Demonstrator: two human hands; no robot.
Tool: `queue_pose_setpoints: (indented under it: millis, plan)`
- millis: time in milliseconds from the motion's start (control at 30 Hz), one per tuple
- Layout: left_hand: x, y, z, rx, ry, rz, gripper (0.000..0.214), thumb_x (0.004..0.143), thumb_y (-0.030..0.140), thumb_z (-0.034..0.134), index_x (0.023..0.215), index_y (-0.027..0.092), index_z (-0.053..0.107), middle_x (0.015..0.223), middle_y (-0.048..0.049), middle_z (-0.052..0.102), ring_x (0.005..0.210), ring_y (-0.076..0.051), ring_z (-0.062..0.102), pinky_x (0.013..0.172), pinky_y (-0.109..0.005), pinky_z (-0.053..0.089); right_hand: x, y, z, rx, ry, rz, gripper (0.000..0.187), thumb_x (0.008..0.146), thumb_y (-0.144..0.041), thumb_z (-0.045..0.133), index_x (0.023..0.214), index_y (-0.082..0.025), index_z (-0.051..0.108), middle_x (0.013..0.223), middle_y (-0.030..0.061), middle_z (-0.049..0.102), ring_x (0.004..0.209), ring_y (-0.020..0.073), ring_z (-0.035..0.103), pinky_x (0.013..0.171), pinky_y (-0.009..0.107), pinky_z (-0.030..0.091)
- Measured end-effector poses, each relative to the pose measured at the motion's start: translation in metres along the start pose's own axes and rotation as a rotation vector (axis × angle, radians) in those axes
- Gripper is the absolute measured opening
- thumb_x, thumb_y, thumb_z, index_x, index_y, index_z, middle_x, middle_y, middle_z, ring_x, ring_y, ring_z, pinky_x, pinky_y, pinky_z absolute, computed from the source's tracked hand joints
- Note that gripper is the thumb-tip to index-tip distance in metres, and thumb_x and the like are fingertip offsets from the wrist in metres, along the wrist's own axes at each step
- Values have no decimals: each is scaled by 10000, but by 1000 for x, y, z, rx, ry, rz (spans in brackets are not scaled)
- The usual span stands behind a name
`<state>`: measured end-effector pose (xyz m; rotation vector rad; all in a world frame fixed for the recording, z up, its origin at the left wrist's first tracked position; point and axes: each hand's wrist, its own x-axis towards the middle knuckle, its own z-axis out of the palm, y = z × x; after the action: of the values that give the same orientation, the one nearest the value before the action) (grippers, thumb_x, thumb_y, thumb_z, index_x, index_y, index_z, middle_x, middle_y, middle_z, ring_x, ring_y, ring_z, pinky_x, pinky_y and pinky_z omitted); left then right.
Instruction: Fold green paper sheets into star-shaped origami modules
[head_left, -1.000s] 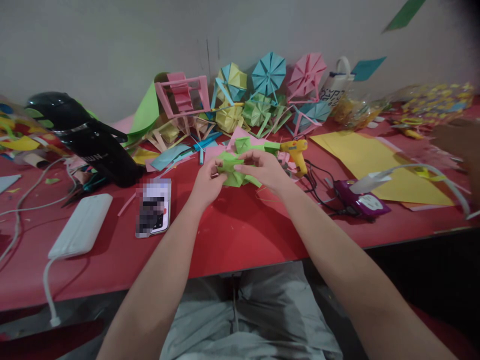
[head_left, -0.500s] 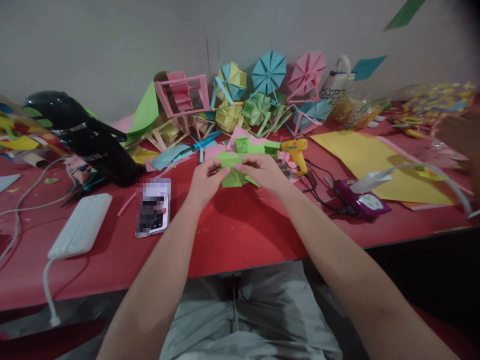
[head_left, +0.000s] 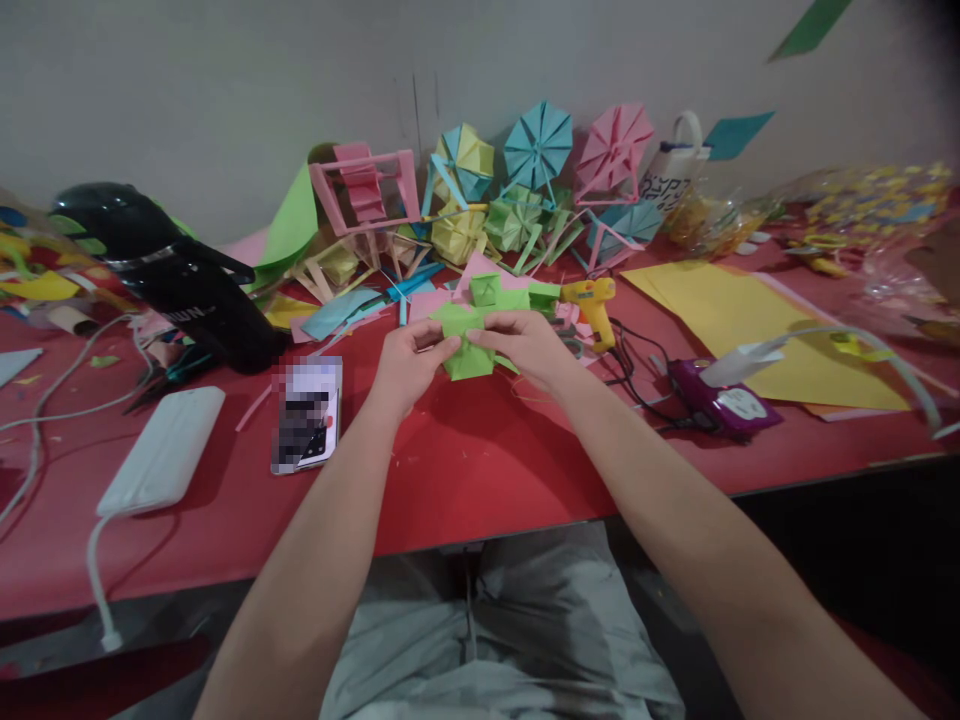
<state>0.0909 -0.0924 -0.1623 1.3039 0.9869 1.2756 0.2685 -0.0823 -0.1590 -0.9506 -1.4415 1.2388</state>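
Both my hands meet over the middle of the red table, pinching a folded green paper piece between them. My left hand grips its left side with thumb and fingers closed. My right hand holds its top right, fingers curled over the folds. More green folded pieces lie on pink paper just behind the hands.
A phone and a white power bank lie left of my hands, beside a black device. A yellow glue gun, a purple gadget and yellow sheets sit right. Paper pinwheels line the wall.
The green piece has been turned slightly in my fingers. A blurred hand at the far right edge has moved out of view.
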Motion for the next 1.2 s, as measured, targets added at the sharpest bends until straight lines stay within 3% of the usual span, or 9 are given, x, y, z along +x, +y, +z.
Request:
queue_pose_setpoints:
  millis: [133, 233, 333, 567, 733, 867, 1000, 1100, 1200]
  plan:
    - [-2, 4, 3, -85, 15, -62, 365, 574, 333, 895, 872, 175, 754, 873, -47, 763, 817, -187, 698, 723, -315, 589, 2, 2, 1, 108, 5, 44, 324, 575, -413, 894, 802, -212, 778, 779, 12, 713, 749, 153, 615, 717, 312, 519]
    - [-2, 5, 2, -91, 49, -112, 320, 600, 315, 862, 866, 179, 749, 857, -48, 751, 808, -199, 700, 701, -341, 596, 2, 3, 2, 118, 24, 5, 317, 587, -372, 871, 863, -229, 808, 893, 29, 760, 836, 170, 652, 774, 327, 546]
    - [0, 5, 1, -111, 76, -130, 250, 620, 267, 817, 843, 179, 747, 821, -44, 735, 826, -215, 706, 729, -376, 605, 1, 3, 1, 84, 15, -27, 252, 662, -323, 811, 895, -226, 818, 920, 34, 756, 855, 164, 652, 771, 317, 533]
    - [-3, 16, 5, -172, 116, -163, 152, 577, 208, 734, 720, 157, 741, 759, -40, 714, 745, -198, 690, 685, -353, 607, 1, 3, 0, 50, 39, 18, 161, 709, -248, 681, 808, -184, 790, 683, 1, 640, 598, 96, 484, 567, 259, 397]
    - [-5, 17, 5, -136, 86, -156, 289, 605, 386, 815, 734, 139, 736, 760, -50, 720, 736, -193, 693, 676, -321, 595, -1, -3, 0, 45, 30, -21, 218, 737, -376, 740, 785, -167, 777, 812, 46, 704, 715, 132, 563, 616, 271, 432]
    - [-1, 8, 1, 24, 89, -17, 321, 545, 341, 888, 744, 148, 727, 741, -27, 711, 718, -156, 660, 669, -274, 550, 1, 1, 0, -132, 22, -111, 375, 687, -499, 839, 829, -174, 718, 737, 7, 640, 657, 114, 520, 575, 262, 412]
    - [2, 4, -2, 164, 142, 110, 309, 568, 265, 866, 784, 173, 665, 774, -13, 717, 802, -176, 689, 708, -276, 540, 6, 10, -2, -106, 75, -173, 526, 612, -508, 890, 949, -203, 626, 900, 29, 668, 778, 137, 594, 646, 270, 491]
    - [2, 7, -1, 139, 164, 98, 453, 535, 209, 878, 876, 199, 579, 760, 12, 705, 786, -178, 705, 697, -276, 552, 7, 11, -3, -131, 9, -133, 528, 645, -524, 869, 987, -196, 636, 901, 43, 679, 783, 154, 607, 673, 301, 517]
    - [0, 8, 1, 76, 123, 42, 567, 541, 215, 888, 975, 215, 523, 773, 14, 711, 740, -174, 710, 689, -289, 572, 4, 7, -4, -197, -44, -142, 438, 699, -554, 828, 838, -187, 634, 791, 18, 635, 715, 144, 576, 650, 305, 500]
